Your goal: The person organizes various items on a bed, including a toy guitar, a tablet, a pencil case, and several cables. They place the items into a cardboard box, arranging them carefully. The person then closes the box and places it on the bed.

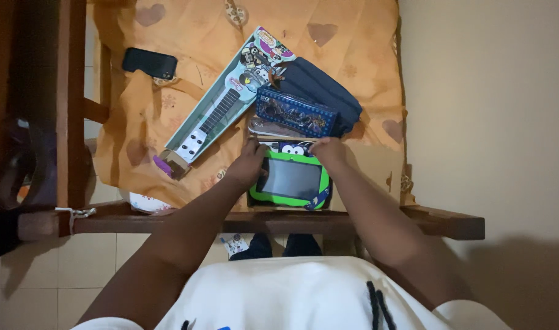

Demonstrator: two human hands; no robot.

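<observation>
Head view, frame centre: green-framed plastic toy tablet with grey screen (292,179), flat on orange patterned bedcover (181,36), left hand (248,164) and right hand (329,153) fingers curled gripping its upper corners, steadying it below blue rectangular patterned box (296,112).

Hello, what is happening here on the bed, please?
A person in a white shirt leans over an orange bedsheet. The left hand and the right hand grip the top corners of a green toy tablet with a grey screen. Just beyond it lie a blue patterned box on a dark cloth, a boxed toy guitar and a black phone.
</observation>
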